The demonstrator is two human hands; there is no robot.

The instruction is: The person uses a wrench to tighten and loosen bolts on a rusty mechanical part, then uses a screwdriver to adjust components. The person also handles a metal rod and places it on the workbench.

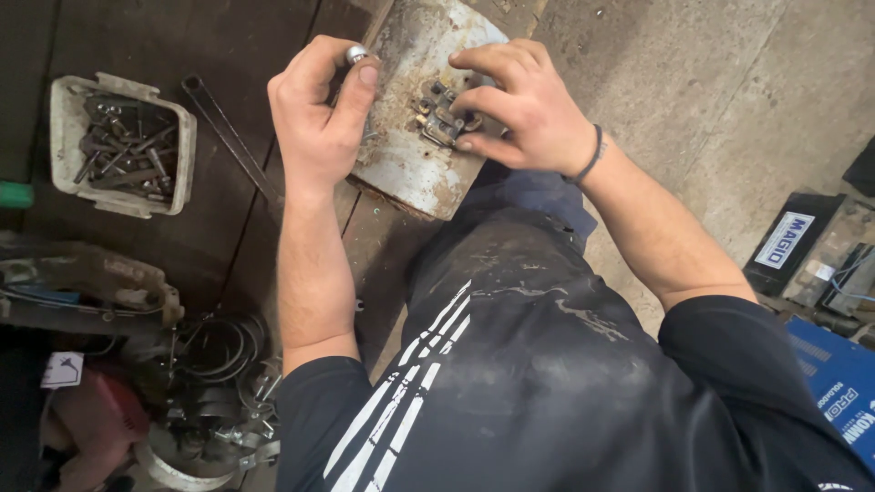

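1. At the bottom of the view, a dark shirt (547, 392) with white stripes is filling the frame, and both bare forearms are reaching up out of its short sleeves.
2. To the lower left, a heap of hose clamps and wire loops (219, 383) is lying on the dark wooden bench (228, 246), beside a grimy machine part (82, 282).
3. In the middle, the left hand (319, 114) is closing thumb and forefinger together on a small shiny metal socket (355, 55), pinching it at the left edge of the rusty grey metal housing (401, 155).
4. Just right of it, the right hand (524, 105), wearing a dark band (591, 157) at the wrist, is resting curled fingers on the terminal block (437, 114) fixed to the housing's face; the fingertips are touching the small studs and plates, but whether they are gripping one I cannot tell.
5. The housing itself is lying tilted over the bench edge, in front of the person's knee, its rusted lower rim overhanging the dark trousers (519, 200).
6. Further left, a long flat wrench (228, 137) is lying on the bench, and beyond it a dirty white plastic tub (64, 109) is holding bolts and screws (123, 146).
7. On the far right, a dark box and a blue case (838, 374) are sitting on the concrete floor (711, 91).
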